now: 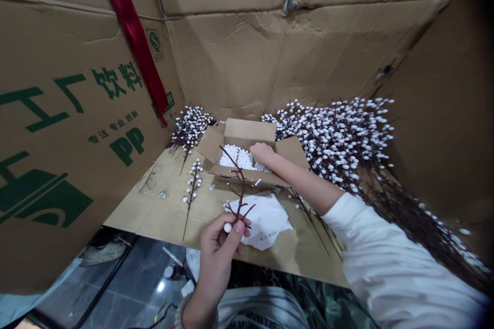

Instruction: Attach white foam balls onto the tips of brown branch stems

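My left hand [219, 247] is low in the middle of the view, its fingers pinching a thin dark brown branch [241, 190] with a white foam ball [227, 227] at one tip. My right hand [261, 154] reaches into an open cardboard box [247, 132], touching the loose white foam balls [235, 157] inside; its fingertips are hidden. A finished stem with white balls [193, 185] lies on the cardboard sheet [135, 211] left of the box. Behind the box rises a large heap of similar stems [332, 139].
Flattened cardboard walls [270, 56] surround the work area, and a red ribbon [131, 31] hangs at the upper left. A crumpled white sheet [262, 221] lies in front of the box. Below the cardboard's near edge is a dark tiled floor [127, 282].
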Available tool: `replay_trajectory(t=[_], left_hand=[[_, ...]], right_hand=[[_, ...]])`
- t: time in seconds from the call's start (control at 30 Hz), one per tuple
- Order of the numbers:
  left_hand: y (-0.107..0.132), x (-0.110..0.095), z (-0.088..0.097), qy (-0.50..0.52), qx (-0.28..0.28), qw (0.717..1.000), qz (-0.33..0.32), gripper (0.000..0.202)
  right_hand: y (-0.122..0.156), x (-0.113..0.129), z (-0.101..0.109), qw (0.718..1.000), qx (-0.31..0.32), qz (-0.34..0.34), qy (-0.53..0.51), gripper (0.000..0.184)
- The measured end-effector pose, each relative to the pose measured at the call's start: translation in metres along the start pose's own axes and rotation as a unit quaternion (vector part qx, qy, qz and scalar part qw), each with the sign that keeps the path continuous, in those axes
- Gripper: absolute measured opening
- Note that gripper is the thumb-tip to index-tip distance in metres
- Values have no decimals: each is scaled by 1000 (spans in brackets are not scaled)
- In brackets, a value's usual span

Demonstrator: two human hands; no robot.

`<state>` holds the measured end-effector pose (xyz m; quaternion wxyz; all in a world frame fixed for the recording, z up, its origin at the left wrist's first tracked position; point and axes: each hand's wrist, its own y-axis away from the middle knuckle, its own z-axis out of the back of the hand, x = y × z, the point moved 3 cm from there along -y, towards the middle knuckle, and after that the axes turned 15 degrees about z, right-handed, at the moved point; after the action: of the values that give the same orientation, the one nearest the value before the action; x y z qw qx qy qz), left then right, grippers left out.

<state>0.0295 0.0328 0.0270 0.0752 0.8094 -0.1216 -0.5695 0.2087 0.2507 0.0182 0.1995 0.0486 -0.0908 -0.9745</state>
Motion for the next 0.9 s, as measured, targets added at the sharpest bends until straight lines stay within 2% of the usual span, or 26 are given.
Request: replay_trajectory(t=[0.13, 0.23, 0.33, 0.43, 0.5, 0.57, 0.63, 0.67, 0.77, 0.9], left_hand=[[0, -1, 1, 5, -19, 1000, -3, 29], [-1, -3, 2, 1, -31, 999, -10, 29], [-1, -5, 4, -7, -38, 999, -18, 28], [-2, -5, 5, -8, -39, 999, -22, 28], [-3, -5, 6, -10, -46, 998, -29, 29], [-2, -6, 5, -20, -62, 997, -44, 28], [0, -8, 3, -34, -91, 993, -67, 25], [1, -10, 2, -44, -108, 990, -82, 23], [6, -16, -1, -81, -142, 978, -127, 17], [8, -18, -1, -150, -136, 964, -173, 13]], right_hand=[[-2, 1, -1, 1000, -12, 0, -26, 33], [-2, 1, 6, 997, -45, -2, -59, 33], [8, 2, 25, 989, -108, -3, -104, 28], [40, 12, 47, 969, -196, 5, -153, 28], [76, 27, 54, 950, -249, 19, -187, 39], [119, 50, 52, 927, -294, 42, -231, 42], [159, 77, 45, 835, -392, 108, -370, 30], [175, 90, 39, 808, -413, 134, -399, 25], [199, 122, 25, 785, -419, 164, -426, 20], [200, 138, 14, 769, -432, 151, -446, 24]])
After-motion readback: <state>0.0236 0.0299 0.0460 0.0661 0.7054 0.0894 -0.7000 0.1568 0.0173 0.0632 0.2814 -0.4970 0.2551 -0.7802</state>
